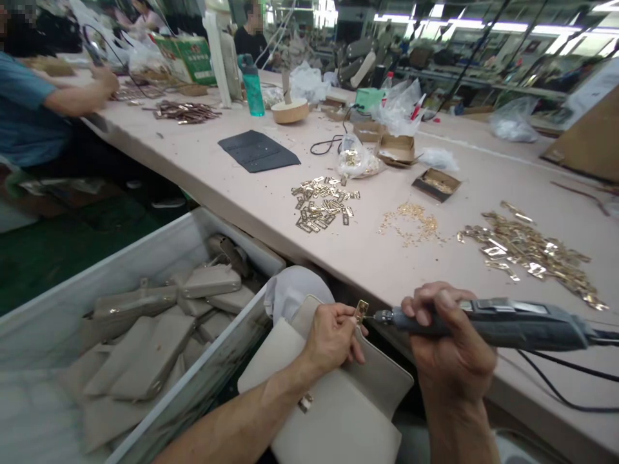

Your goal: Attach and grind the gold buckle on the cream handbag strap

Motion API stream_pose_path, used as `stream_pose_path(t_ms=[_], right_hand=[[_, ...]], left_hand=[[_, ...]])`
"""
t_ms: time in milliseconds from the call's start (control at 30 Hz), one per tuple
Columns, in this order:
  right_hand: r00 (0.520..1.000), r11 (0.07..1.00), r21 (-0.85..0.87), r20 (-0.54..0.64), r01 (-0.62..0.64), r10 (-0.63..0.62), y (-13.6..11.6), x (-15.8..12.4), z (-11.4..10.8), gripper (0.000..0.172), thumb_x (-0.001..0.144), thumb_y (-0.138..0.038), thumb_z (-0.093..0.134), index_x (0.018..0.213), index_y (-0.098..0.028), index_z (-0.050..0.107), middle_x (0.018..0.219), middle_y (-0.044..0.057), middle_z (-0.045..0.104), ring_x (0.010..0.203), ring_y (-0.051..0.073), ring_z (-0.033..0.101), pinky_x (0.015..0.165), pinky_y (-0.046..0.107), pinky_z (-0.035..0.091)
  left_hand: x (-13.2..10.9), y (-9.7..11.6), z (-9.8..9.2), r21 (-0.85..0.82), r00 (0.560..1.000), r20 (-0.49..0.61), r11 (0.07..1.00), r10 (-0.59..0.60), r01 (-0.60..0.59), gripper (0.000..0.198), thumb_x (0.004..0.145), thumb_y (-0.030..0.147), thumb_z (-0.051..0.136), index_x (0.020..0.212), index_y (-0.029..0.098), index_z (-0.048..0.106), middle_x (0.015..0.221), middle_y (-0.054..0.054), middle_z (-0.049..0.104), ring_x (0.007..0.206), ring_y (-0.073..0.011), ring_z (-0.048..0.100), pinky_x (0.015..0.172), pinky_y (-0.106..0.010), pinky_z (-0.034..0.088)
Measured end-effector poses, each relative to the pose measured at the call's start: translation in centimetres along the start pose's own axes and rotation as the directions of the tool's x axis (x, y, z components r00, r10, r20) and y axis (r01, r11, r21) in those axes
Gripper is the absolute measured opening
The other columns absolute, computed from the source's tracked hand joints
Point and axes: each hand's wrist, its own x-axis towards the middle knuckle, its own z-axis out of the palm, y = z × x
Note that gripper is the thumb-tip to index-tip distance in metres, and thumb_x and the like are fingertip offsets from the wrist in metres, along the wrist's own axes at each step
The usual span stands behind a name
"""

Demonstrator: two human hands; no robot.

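My left hand (333, 335) is closed, pinching a small gold metal plate (360, 310) against the flap of a beige handbag (333, 399) that lies on my lap below the table edge. My right hand (452, 348) is wrapped round a grey electric screwdriver (503, 322) held level, its tip touching the gold plate. A black cable runs from the tool's back end off to the right.
On the pink table (232, 187) lie a pile of gold plates (325, 203), scattered small screws (413, 222), a heap of gold fittings (529, 248), small cardboard boxes (436, 183) and a dark leather piece (258, 151). A white bin (159, 322) of beige bags stands left. Another person (33, 109) works at far left.
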Motion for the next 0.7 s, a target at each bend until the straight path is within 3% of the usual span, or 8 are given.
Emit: stream_pose_path(t_ms=[133,700], right_hand=[[0.998,0.999,-0.032,0.061,0.029,-0.027,0.4,-0.6,0.4,0.016,0.087,-0.019,0.077,0.078,-0.017,0.063,0.083,0.003,0.059,0.057,0.012,0.048,0.06,0.029,0.045],[0.979,0.989,-0.103,0.184,0.108,-0.087,1.5,-2.1,1.3,0.015,0.089,-0.013,0.077,0.083,-0.017,0.063,0.083,0.002,0.059,0.061,0.014,0.054,0.061,0.03,0.046]], left_hand=[[0.0,-0.2,-0.2,0.012,1.0,-0.005,1.0,0.021,-0.021,0.024,0.086,0.029,0.056,0.088,0.008,0.068,0.049,-0.004,0.063,0.036,-0.0163,0.062,0.031,-0.014,0.041],[-0.4,0.3,-0.3,0.001,1.0,-0.019,1.0,0.008,-0.008,0.017,0.078,0.019,0.051,0.082,0.011,0.066,0.051,-0.002,0.064,0.036,-0.016,0.062,0.031,-0.016,0.044]])
